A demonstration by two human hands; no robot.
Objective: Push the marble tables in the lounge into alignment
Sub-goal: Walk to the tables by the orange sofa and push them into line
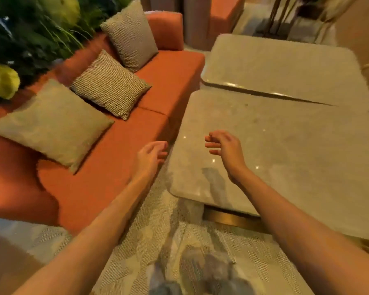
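Note:
Two pale marble tables stand end to end. The near table (285, 145) fills the right half of the view, and the far table (281, 67) lies beyond it. A narrow dark wedge-shaped gap separates them, wider at the left, and their left edges are offset. My left hand (151, 155) hovers open over the gap between the sofa and the near table's left edge, touching nothing. My right hand (224, 147) hovers open above the near table's left part, fingers curled loosely, holding nothing.
An orange sofa (115, 167) with three beige cushions (51, 124) runs close along the tables' left side. Green plants (30, 35) stand behind it. A patterned light rug (179, 241) covers the floor. A brass base (228, 218) shows under the near table.

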